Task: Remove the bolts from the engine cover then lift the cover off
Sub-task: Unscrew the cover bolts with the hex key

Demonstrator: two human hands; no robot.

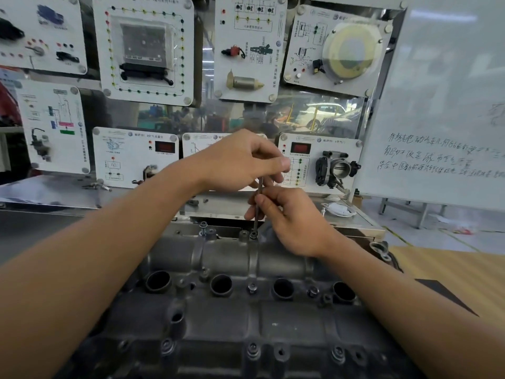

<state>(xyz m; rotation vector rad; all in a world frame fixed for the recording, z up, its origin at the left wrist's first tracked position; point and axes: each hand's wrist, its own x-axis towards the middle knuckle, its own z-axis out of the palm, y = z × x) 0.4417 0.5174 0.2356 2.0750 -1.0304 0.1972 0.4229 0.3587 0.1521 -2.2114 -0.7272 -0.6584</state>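
The grey metal engine cover (224, 318) fills the lower middle, with a row of round plug holes across it. A thin hex key (258, 203) stands upright, its tip in a bolt (253, 235) at the cover's far edge. My left hand (240, 162) pinches the key's top. Lower down, my right hand (289, 217) pinches the shaft just above the bolt. Another bolt (203, 225) sticks up raised at the far edge to the left. Several more bolts (253, 348) sit along the near edge.
A metal bench (352, 220) behind the engine carries a white cable and small parts. Training panels (147, 47) with car components hang on the wall behind. A whiteboard (442, 105) stands at the right. A wooden table top (451, 272) lies right of the engine.
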